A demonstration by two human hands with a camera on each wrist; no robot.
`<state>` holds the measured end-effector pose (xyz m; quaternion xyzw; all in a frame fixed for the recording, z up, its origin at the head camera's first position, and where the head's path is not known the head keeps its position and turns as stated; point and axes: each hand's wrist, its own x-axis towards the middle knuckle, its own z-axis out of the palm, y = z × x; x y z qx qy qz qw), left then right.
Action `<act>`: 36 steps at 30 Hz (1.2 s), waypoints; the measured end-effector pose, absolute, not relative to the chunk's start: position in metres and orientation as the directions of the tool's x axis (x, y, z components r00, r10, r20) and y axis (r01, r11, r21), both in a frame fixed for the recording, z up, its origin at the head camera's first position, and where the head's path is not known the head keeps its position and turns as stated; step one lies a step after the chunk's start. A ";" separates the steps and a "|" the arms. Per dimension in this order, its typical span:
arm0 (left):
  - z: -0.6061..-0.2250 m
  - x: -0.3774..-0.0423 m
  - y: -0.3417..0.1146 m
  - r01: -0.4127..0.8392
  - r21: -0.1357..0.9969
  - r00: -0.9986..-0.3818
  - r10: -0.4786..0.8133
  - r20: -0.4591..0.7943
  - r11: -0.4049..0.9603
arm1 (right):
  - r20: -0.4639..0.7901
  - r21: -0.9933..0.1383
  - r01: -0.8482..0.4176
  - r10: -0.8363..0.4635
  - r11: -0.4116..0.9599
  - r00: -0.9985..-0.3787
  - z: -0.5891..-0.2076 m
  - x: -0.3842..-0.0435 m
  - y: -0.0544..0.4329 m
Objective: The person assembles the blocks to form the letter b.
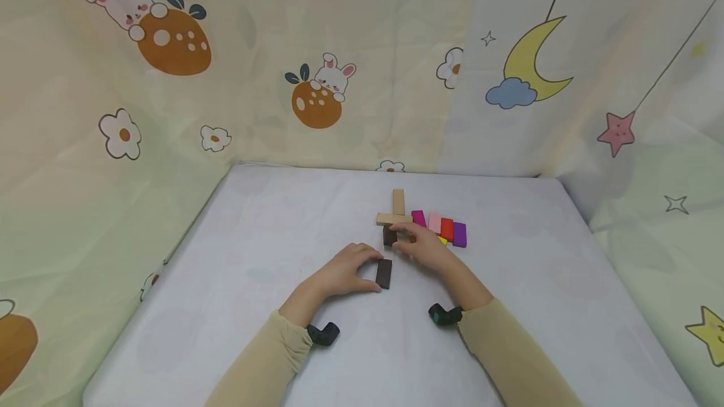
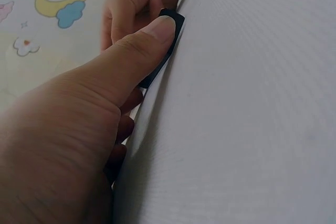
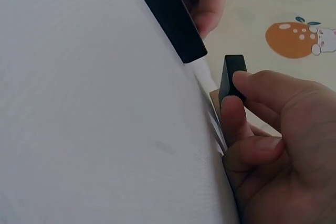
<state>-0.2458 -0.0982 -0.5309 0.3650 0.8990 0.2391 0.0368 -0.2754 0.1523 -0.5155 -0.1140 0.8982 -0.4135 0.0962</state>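
My left hand (image 1: pixel 345 271) pinches a dark brown rectangular block (image 1: pixel 384 274) by its ends, thumb at the near end and a finger at the far one. In the left wrist view the thumb lies over this dark block (image 2: pixel 167 22). Farther back, my right hand (image 1: pixel 424 245) has a second dark brown block (image 1: pixel 389 235) between its fingertips. The right wrist view shows this second block (image 3: pixel 227 74) held by thumb and finger, tilted up, with the left hand's block (image 3: pixel 173 19) in front of it. Two plain wooden blocks, one crosswise (image 1: pixel 387 219) and one lengthwise (image 1: pixel 398 201), lie just beyond.
Beside the right hand is a cluster of coloured blocks: magenta (image 1: pixel 418 217), pink (image 1: pixel 434 223), red (image 1: pixel 447 229) and purple (image 1: pixel 460 235). A yellow block (image 1: pixel 443 240) is partly hidden by that hand. The white tabletop (image 1: pixel 254 231) meets printed cloth walls (image 1: pixel 254 80) behind and at the sides.
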 end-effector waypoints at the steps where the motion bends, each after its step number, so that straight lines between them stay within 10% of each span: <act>1: -0.531 -0.246 -0.098 0.640 0.456 -0.731 0.673 0.111 0.619 | -0.074 -0.767 -0.126 -0.282 0.629 -0.957 -0.515 -0.276 0.152; 36: -0.535 -0.247 -0.099 0.670 0.439 -0.719 0.671 0.183 0.598 | -0.034 -0.654 -0.257 -0.367 0.712 -0.930 -0.516 -0.261 0.144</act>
